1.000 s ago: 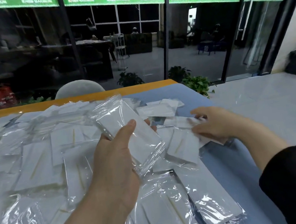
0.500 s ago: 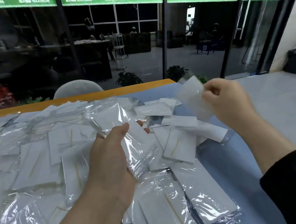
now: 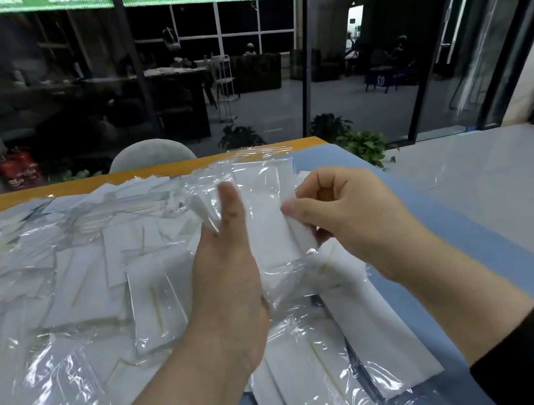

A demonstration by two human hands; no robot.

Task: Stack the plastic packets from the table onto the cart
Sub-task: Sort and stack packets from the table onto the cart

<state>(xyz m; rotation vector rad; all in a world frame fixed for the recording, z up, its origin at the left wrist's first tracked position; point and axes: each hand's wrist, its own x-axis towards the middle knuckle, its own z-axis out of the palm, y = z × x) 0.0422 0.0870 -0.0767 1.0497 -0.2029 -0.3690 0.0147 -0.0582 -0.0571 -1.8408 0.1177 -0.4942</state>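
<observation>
Above the table (image 3: 433,212), a small stack of packets (image 3: 272,222) is held by the left hand (image 3: 231,277) and pinched by the right hand (image 3: 340,215) — many packets (image 3: 73,283) are left, no cart is seen.

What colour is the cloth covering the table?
Blue tablecloth, clearest at the right of the head view.

Head-worn camera looks forward and down, close over the table (image 3: 441,221).

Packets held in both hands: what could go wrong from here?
The left hand holds slick clear packets with its thumb up, so they may slide out. The right hand pinches only one edge, so that packet may miss the stack. No cart is in view; the carry could spill them.
</observation>
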